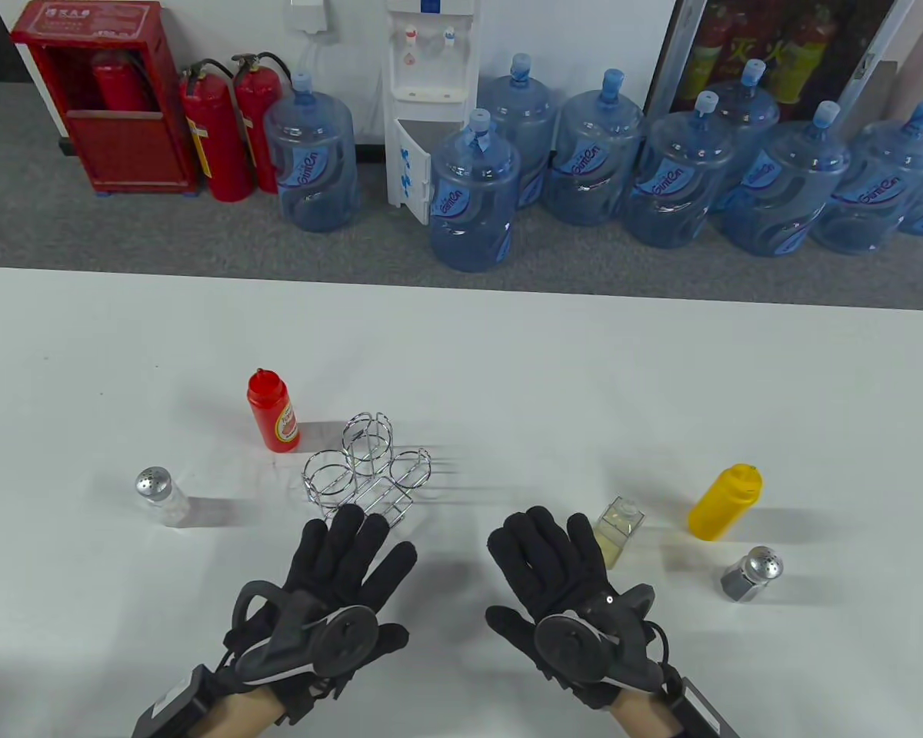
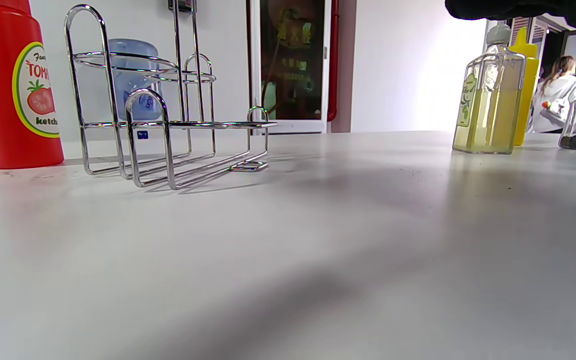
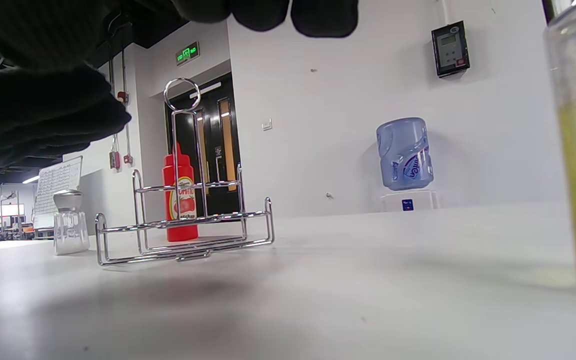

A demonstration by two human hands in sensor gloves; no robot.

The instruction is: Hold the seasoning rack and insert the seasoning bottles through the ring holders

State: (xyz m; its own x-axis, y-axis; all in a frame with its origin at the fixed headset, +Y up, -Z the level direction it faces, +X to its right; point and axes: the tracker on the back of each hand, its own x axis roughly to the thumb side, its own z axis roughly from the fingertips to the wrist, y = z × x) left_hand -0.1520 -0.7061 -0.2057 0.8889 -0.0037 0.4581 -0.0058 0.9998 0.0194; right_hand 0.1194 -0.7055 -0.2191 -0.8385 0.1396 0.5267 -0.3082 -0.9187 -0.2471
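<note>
The chrome wire seasoning rack (image 1: 365, 469) stands empty on the white table, also in the left wrist view (image 2: 158, 125) and right wrist view (image 3: 183, 220). A red ketchup bottle (image 1: 274, 411) stands behind it to the left. A clear salt shaker (image 1: 158, 494) stands far left. An oil bottle (image 1: 619, 532), a yellow squeeze bottle (image 1: 724, 501) and a pepper shaker (image 1: 752, 573) stand at the right. My left hand (image 1: 346, 576) lies flat and open just in front of the rack. My right hand (image 1: 554, 576) lies flat and open, just left of the oil bottle. Neither holds anything.
The table's far edge (image 1: 461, 288) runs across the middle of the table view. Water jugs (image 1: 473, 192), fire extinguishers and a dispenser stand on the floor beyond it.
</note>
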